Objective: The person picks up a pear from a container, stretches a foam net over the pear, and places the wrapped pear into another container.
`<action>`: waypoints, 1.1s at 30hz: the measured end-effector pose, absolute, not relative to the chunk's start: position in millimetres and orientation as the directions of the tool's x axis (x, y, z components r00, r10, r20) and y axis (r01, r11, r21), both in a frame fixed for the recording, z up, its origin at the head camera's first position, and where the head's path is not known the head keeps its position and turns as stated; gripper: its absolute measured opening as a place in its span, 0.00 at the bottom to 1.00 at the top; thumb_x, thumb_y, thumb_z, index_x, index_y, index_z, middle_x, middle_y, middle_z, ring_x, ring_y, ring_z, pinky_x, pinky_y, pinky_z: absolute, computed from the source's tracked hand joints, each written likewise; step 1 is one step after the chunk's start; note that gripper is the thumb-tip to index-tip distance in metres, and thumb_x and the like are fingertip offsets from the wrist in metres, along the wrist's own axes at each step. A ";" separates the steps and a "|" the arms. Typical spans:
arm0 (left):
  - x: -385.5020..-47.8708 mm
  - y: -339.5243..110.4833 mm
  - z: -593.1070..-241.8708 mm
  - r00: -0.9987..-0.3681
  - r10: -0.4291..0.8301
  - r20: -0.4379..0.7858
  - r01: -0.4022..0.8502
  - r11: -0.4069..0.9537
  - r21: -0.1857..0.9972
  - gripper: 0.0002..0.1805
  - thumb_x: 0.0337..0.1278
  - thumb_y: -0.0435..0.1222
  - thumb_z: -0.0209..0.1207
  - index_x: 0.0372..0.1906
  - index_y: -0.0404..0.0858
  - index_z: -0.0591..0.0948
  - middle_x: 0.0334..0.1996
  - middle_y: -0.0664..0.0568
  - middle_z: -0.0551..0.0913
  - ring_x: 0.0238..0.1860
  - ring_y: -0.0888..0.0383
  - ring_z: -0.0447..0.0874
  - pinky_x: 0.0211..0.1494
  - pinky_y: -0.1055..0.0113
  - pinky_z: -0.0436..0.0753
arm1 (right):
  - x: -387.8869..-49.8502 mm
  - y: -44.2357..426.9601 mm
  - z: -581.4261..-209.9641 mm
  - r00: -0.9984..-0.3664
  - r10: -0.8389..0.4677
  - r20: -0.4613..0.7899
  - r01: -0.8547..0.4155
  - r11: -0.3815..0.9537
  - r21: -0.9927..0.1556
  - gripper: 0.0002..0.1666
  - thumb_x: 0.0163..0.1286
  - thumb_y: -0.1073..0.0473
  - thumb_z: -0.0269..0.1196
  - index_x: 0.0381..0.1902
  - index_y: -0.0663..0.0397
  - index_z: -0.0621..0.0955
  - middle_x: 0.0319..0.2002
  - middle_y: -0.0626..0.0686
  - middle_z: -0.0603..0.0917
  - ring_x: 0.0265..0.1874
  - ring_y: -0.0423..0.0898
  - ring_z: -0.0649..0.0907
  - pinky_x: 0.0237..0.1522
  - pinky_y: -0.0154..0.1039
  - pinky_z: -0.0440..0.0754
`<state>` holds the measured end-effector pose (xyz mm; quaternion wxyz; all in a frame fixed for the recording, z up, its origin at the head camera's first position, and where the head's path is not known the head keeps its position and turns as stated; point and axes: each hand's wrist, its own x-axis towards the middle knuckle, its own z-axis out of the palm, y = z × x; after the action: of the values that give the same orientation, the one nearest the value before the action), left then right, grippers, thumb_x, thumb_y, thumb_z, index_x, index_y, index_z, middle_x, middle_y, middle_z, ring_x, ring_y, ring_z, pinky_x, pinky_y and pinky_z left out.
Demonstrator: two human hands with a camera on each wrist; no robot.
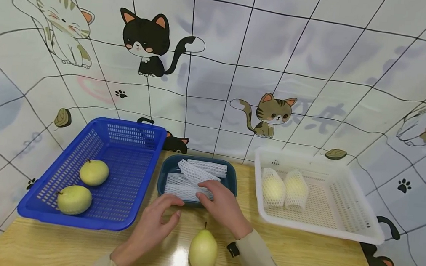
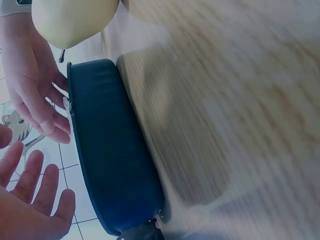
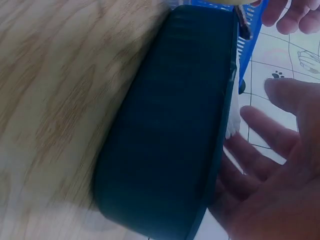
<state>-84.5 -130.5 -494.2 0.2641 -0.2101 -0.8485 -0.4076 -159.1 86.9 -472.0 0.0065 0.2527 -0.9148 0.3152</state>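
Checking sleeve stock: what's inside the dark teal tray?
Several white mesh sleeves, some overlapping, lie in the dark teal tray. The right hand covers part of its near right side, and anything beneath the sleeves is hidden, so no exact count.

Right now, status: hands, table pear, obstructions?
Right hand over foam nets in teal tray, contact unclear. Left hand empty, near tray. Pear upright on table, unwrapped. No obstruction seen.
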 end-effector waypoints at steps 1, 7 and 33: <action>-84.3 -131.4 -494.8 -0.774 0.137 0.619 0.569 0.579 0.583 0.16 0.52 0.25 0.70 0.46 0.43 0.85 0.47 0.59 0.85 0.51 0.57 0.84 0.55 0.65 0.80 | -161.0 84.8 -472.8 -0.875 -0.460 0.152 -0.457 0.678 -0.576 0.20 0.79 0.49 0.61 0.61 0.52 0.83 0.60 0.52 0.83 0.58 0.50 0.83 0.58 0.52 0.81; -83.9 -133.2 -497.0 -0.787 0.121 0.605 0.552 0.576 0.603 0.17 0.52 0.25 0.70 0.46 0.44 0.85 0.47 0.59 0.85 0.49 0.58 0.85 0.54 0.67 0.80 | -167.6 79.2 -479.5 -0.887 -0.457 0.066 -0.411 0.715 -0.566 0.18 0.77 0.51 0.63 0.58 0.54 0.85 0.56 0.54 0.85 0.54 0.51 0.84 0.55 0.52 0.82; -91.1 -125.6 -483.0 -0.770 -0.021 0.637 0.559 0.457 0.691 0.27 0.64 0.22 0.60 0.68 0.33 0.73 0.65 0.43 0.74 0.63 0.51 0.73 0.60 0.64 0.79 | -146.2 132.6 -474.2 -0.908 -0.243 0.340 -0.418 0.498 -0.760 0.13 0.75 0.59 0.66 0.55 0.50 0.87 0.49 0.47 0.87 0.41 0.41 0.84 0.42 0.38 0.84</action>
<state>-91.1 -125.6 -483.0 0.2944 -0.1679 -0.8013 -0.4930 -146.2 132.6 -474.2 0.0943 0.1921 -0.8604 0.4625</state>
